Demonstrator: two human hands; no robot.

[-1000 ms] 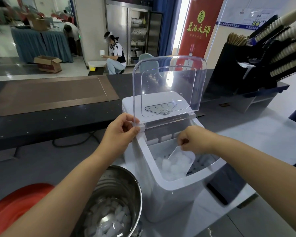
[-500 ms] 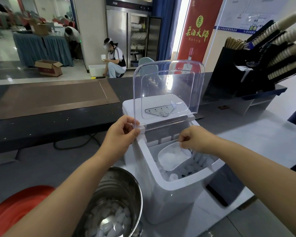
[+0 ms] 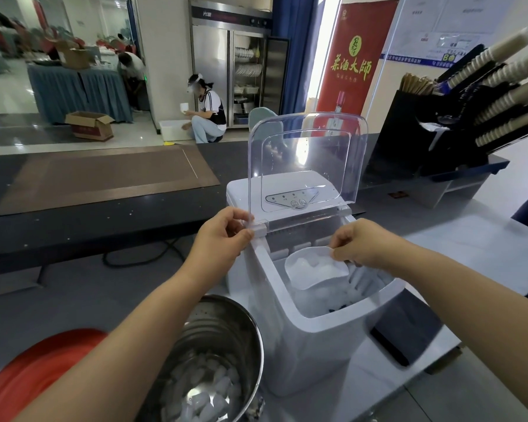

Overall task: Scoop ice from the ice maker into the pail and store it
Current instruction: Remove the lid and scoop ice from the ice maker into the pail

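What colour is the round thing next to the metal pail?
Red; the head view shows it.

Left hand [image 3: 223,236] pinches closed; right hand [image 3: 360,245] grips, both arms extended.

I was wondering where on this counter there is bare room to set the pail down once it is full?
The pale counter right of the ice maker, up to the black cup rack, lies bare. Left is crowded: the steel pail sits close against the ice maker's left wall, with a red object beside it.
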